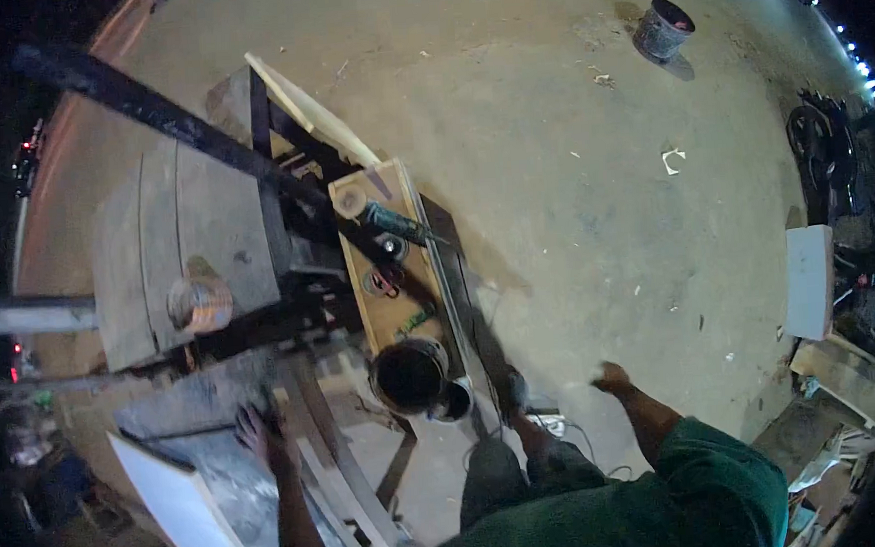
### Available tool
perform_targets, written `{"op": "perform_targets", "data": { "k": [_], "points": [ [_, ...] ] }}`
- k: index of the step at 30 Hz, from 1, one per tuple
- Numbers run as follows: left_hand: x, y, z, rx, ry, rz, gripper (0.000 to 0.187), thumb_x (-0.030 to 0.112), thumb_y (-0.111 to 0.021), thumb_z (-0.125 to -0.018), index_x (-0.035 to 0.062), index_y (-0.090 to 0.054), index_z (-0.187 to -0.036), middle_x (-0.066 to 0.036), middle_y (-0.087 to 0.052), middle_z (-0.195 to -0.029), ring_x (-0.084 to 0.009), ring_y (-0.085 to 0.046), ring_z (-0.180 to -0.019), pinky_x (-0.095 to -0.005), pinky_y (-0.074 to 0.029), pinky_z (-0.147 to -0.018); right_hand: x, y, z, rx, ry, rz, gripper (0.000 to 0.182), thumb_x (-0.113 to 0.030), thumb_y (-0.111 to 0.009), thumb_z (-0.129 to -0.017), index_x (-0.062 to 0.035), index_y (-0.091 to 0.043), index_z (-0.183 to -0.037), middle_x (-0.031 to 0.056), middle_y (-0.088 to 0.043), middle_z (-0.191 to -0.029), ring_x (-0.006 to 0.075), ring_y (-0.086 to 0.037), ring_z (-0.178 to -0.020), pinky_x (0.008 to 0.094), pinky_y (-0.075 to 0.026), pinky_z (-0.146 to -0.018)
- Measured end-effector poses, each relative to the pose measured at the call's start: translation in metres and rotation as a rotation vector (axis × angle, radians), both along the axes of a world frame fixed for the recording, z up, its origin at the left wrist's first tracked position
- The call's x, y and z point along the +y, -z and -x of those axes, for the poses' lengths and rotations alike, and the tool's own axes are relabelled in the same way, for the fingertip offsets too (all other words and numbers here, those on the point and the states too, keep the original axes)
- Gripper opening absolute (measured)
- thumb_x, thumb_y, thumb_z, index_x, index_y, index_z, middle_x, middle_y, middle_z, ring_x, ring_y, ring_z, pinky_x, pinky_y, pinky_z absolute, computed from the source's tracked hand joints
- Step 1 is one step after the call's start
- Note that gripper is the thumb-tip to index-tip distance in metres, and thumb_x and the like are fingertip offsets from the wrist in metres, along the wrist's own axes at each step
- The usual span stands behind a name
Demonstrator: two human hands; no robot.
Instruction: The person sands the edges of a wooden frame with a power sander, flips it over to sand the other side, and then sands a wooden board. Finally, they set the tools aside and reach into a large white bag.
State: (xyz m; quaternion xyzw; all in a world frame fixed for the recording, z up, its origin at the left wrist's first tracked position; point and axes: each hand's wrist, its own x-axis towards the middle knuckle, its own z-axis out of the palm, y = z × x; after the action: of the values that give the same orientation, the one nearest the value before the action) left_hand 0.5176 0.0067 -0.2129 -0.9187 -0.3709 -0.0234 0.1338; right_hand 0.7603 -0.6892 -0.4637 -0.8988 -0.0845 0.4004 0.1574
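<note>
My left hand point(255, 432) lies with its fingers spread at the edge of a grey, dusty work surface point(190, 397), holding nothing. Beside it, a white panel with a wooden edge point(186, 509) slants down toward the lower left. My right hand point(614, 377) hangs out to the side above the floor, fingers loosely extended and nothing in them. Between the hands, a narrow wooden bench top point(399, 301) carries an angle grinder point(396, 223), a small red-handled item point(383, 281) and a green tool point(417, 321). At its near end are a dark bucket point(410, 377) and a smaller pot point(453, 401).
A can point(199, 305) stands on the grey planked table point(194, 223) to the left. Dark beams point(147, 113) cross above it. A bucket point(664, 29) sits on the far floor. At right are a white block point(810, 283), a motorcycle point(823, 155) and scrap wood point(850, 379). Cables lie near my feet.
</note>
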Motion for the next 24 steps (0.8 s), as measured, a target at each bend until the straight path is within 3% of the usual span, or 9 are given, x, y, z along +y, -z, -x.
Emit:
{"op": "perform_targets", "data": {
  "k": [3, 4, 6, 8, 10, 13, 18, 22, 24],
  "points": [
    [0.002, 0.001, 0.000, 0.054, -0.081, 0.024, 0.070, 0.045, -0.052, -0.085, 0.0146, -0.025, -0.143, -0.011, -0.025, -0.147, -0.0311, -0.024, -0.134, -0.0564, -0.017, -0.107, -0.134, -0.095, 0.057, 0.146, -0.121, 0.360, 0.061, -0.050, -0.059, -0.078, -0.0021, -0.057, -0.116, 0.0202, -0.056, -0.119, 0.0373, -0.056, -0.104, 0.0412, -0.042, -0.095],
    [0.002, 0.001, -0.001, 0.048, -0.087, 0.021, 0.070, 0.045, -0.052, -0.085, 0.0146, -0.025, -0.143, -0.011, -0.025, -0.147, -0.0311, -0.024, -0.134, -0.0564, -0.017, -0.107, -0.241, -0.029, 0.105, 0.140, -0.312, 0.441, 0.057, -0.048, -0.057, -0.080, -0.0003, -0.059, -0.112, 0.0191, -0.055, -0.121, 0.0347, -0.056, -0.106, 0.0392, -0.041, -0.096],
    [0.002, 0.000, 0.003, 0.118, -0.138, 0.017, 0.070, 0.047, -0.051, -0.085, 0.0146, -0.028, -0.142, -0.011, -0.027, -0.147, -0.0302, -0.023, -0.135, -0.0538, -0.018, -0.107, -0.318, -0.068, 0.159, 0.270, -0.063, 0.472, 0.042, -0.038, -0.062, -0.080, -0.0046, -0.063, -0.106, 0.0129, -0.060, -0.116, 0.0281, -0.064, -0.091, 0.0466, -0.050, -0.075],
    [0.006, 0.000, -0.007, 0.137, -0.199, 0.043, 0.072, 0.050, -0.052, -0.084, 0.0153, -0.028, -0.142, -0.011, -0.027, -0.147, -0.0304, -0.023, -0.135, -0.0536, -0.019, -0.107, -0.302, -0.158, 0.185, 0.335, 1.015, 0.375, 0.029, -0.025, -0.058, -0.087, -0.0124, -0.058, -0.113, 0.0126, -0.065, -0.096, 0.0250, -0.064, -0.077, 0.0441, -0.049, -0.070],
    [0.022, 0.018, 0.001, 0.193, -0.262, 0.084, 0.073, 0.052, -0.052, -0.083, 0.0160, -0.028, -0.142, -0.011, -0.027, -0.147, -0.0306, -0.023, -0.135, -0.0533, -0.019, -0.107, -0.310, -0.189, 0.227, 0.302, 1.380, 0.099, 0.024, -0.029, -0.060, -0.082, -0.0091, -0.062, -0.096, 0.0037, -0.060, -0.070, 0.0226, -0.058, -0.056, 0.0386, -0.044, -0.047],
    [0.063, 0.051, -0.004, 0.075, -0.358, 0.394, 0.070, 0.052, -0.052, -0.082, 0.0152, -0.034, -0.138, -0.012, -0.029, -0.145, -0.0334, -0.022, -0.135, -0.0549, -0.019, -0.106, -0.295, -0.177, 0.250, 0.313, 1.480, -0.063, 0.024, -0.028, -0.061, -0.082, -0.0099, -0.061, -0.098, 0.0037, -0.060, -0.070, 0.0221, -0.057, -0.056, 0.0361, -0.043, -0.046],
    [-0.024, 0.025, -0.127, 0.069, -0.247, -0.040, 0.065, 0.051, -0.052, -0.083, 0.0106, -0.041, -0.132, -0.015, -0.030, -0.143, -0.0332, -0.023, -0.133, -0.0539, -0.015, -0.108, -0.228, -0.116, 0.192, 0.333, 1.542, -0.296, 0.024, -0.026, -0.061, -0.082, -0.0112, -0.059, -0.100, 0.0038, -0.059, -0.072, 0.0211, -0.057, -0.055, 0.0319, -0.042, -0.044],
    [-0.078, 0.042, -0.229, 0.157, -0.008, 0.155, 0.067, 0.049, -0.055, -0.082, 0.0094, -0.039, -0.134, -0.016, -0.027, -0.144, -0.0365, -0.025, -0.131, -0.0518, -0.014, -0.108, -0.186, -0.069, 0.059, 0.258, 1.503, -0.447, 0.024, -0.025, -0.061, -0.082, -0.0123, -0.058, -0.102, 0.0038, -0.058, -0.073, 0.0203, -0.056, -0.054, 0.0285, -0.041, -0.042],
    [-0.090, 0.104, -0.252, -0.023, 0.036, 0.044, 0.055, 0.049, -0.059, -0.078, 0.0103, -0.052, -0.117, -0.013, -0.051, -0.123, -0.0335, -0.047, -0.112, -0.0509, -0.041, -0.088, -0.175, -0.065, -0.036, 0.224, 1.445, -0.560, 0.025, -0.024, -0.061, -0.082, -0.0122, -0.057, -0.103, 0.0044, -0.060, -0.076, 0.0199, -0.058, -0.057, 0.0278, -0.042, -0.043]
  ]
}}
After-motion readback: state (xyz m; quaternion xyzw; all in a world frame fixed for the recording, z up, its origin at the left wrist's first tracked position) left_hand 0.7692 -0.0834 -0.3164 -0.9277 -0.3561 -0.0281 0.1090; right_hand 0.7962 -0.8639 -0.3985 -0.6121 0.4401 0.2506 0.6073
